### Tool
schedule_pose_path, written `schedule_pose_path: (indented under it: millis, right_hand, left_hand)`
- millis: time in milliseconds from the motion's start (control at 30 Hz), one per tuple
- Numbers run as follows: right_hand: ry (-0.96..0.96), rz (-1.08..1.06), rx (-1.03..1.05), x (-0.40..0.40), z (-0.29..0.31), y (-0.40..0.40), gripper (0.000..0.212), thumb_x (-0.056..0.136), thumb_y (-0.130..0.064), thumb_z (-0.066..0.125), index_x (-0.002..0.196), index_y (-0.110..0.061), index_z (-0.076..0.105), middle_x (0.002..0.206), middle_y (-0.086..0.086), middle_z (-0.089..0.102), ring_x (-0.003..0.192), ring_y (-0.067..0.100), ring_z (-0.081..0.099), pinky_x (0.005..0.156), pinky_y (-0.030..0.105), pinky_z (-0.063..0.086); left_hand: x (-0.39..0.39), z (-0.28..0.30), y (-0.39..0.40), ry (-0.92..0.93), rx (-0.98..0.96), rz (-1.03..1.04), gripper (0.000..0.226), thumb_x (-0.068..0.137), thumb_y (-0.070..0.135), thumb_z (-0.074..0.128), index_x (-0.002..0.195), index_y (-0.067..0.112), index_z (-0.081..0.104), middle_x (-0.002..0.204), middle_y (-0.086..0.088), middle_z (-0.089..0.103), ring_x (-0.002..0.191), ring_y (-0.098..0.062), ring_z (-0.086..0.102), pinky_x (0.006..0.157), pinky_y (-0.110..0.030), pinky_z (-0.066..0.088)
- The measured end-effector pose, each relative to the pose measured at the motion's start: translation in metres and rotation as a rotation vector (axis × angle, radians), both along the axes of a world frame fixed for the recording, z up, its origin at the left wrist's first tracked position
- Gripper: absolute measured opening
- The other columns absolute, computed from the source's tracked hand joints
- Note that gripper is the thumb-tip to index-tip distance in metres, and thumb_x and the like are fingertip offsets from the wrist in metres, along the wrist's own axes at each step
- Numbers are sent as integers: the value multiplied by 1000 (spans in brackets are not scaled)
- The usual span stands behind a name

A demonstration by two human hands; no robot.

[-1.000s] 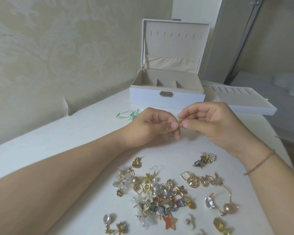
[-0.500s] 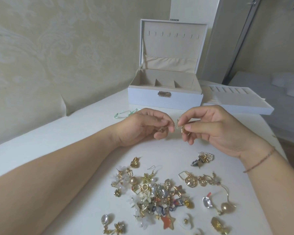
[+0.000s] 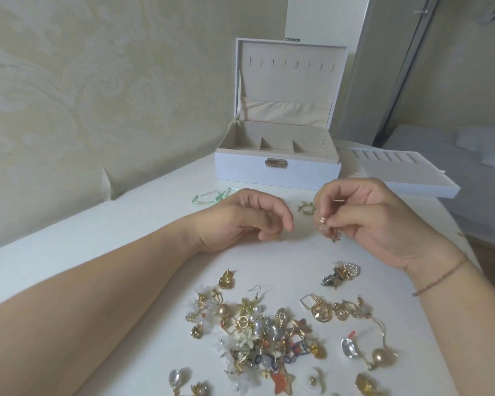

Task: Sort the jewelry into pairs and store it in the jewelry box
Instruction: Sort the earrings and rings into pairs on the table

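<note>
R hand (image 3: 375, 221) pinches a small gold earring (image 3: 323, 221) btwn thumb & fingertips just above the white table (image 3: 143, 218), L hand (image 3: 240, 217) rests alongside w/ fingers loosely curled & holding nothing, a gold hoop earring (image 3: 306, 208) lies btwn them, jewelry box (image 3: 277, 170) open behind, mixed jewelry pile (image 3: 269, 332) nearer the camera.

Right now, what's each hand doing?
Left hand: empty, fingers loosely curled, resting on the table.
Right hand: pinching a small gold earring.
</note>
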State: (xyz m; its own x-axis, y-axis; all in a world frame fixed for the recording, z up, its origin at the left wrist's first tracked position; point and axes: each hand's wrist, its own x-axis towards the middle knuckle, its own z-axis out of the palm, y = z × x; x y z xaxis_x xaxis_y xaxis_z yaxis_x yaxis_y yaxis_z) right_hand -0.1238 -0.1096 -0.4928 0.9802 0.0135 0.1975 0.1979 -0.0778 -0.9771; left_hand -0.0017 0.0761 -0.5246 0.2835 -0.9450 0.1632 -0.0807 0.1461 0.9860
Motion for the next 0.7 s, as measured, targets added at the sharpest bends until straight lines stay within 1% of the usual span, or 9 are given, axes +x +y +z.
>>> schedule_pose_path:
  millis: [100, 167, 233, 333, 400, 467, 567, 633, 700]
  right_hand:
    - [-13, 35, -22, 0, 0, 4, 17, 67, 10, 61, 67, -7, 66, 64, 16, 55, 57, 25, 56, 56, 30, 48]
    - [-43, 2, -74, 0, -1, 6, 16, 66, 8, 68, 69, -8, 69, 64, 15, 60, 57, 25, 62, 58, 30, 51]
    - [-77, -54, -130, 0, -1, 6, 19, 66, 11, 75, 73, -6, 70, 63, 17, 62, 55, 26, 63, 56, 29, 51]
    - [-101, -91, -162, 0, -2, 7, 16, 70, 10, 74, 76, -4, 71, 62, 19, 65, 54, 26, 63, 58, 26, 50]
    - [-104, -93, -147, -1, -2, 7, 15, 67, 6, 75, 76, -5, 71, 64, 13, 67, 56, 22, 64, 61, 24, 51]
    - [-121, -77, -137, -1, -1, 4, 15, 64, 4, 77, 76, -4, 72, 70, 8, 68, 61, 21, 66, 65, 23, 52]
    - [-141, -13, -113, -3, 0, 2, 14, 64, 7, 75, 75, -2, 75, 82, 5, 65, 72, 22, 66, 72, 24, 52]
    - [-141, 5, -113, -3, 0, 2, 14, 65, 7, 75, 75, -3, 76, 82, 4, 64, 74, 18, 66, 73, 21, 51]
    - [-145, -7, -133, -3, -1, 3, 18, 64, 5, 78, 77, -7, 76, 81, 1, 65, 75, 13, 63, 73, 19, 50]
  left_hand:
    - [-1, -1, -2, -50, 23, 37, 25, 88, 26, 56, 106, 16, 69, 95, -3, 67, 83, -22, 52, 79, -29, 42]
    - [-4, -1, -4, -91, 34, 37, 30, 90, 33, 64, 112, 14, 65, 104, -4, 70, 89, -23, 56, 82, -35, 41]
    - [-7, 0, -5, -94, 20, 4, 30, 89, 24, 70, 114, 9, 61, 99, -5, 72, 89, -18, 63, 83, -30, 47]
    - [-10, 0, -7, -95, 27, 22, 19, 89, 1, 61, 106, 7, 61, 84, -2, 74, 78, -12, 67, 75, -23, 49]
    - [-9, 0, -7, -97, 28, 82, 11, 89, 3, 58, 95, 8, 65, 67, 1, 67, 62, -9, 59, 66, -20, 45]
    - [-7, -1, -7, -86, 12, 104, 14, 89, 5, 60, 85, 15, 70, 58, 5, 54, 54, -8, 44, 59, -18, 37]
    - [-6, -1, -7, -87, -18, 67, 21, 88, 11, 62, 79, 26, 74, 59, 10, 46, 55, -9, 30, 55, -19, 27]
    - [-4, 0, -6, -60, -25, 57, 20, 88, 11, 62, 81, 24, 74, 61, 9, 47, 56, -9, 28, 55, -19, 26]
    - [-4, 1, -5, -36, -18, 50, 12, 84, 19, 64, 86, 21, 76, 60, 6, 43, 57, -11, 26, 55, -22, 24]
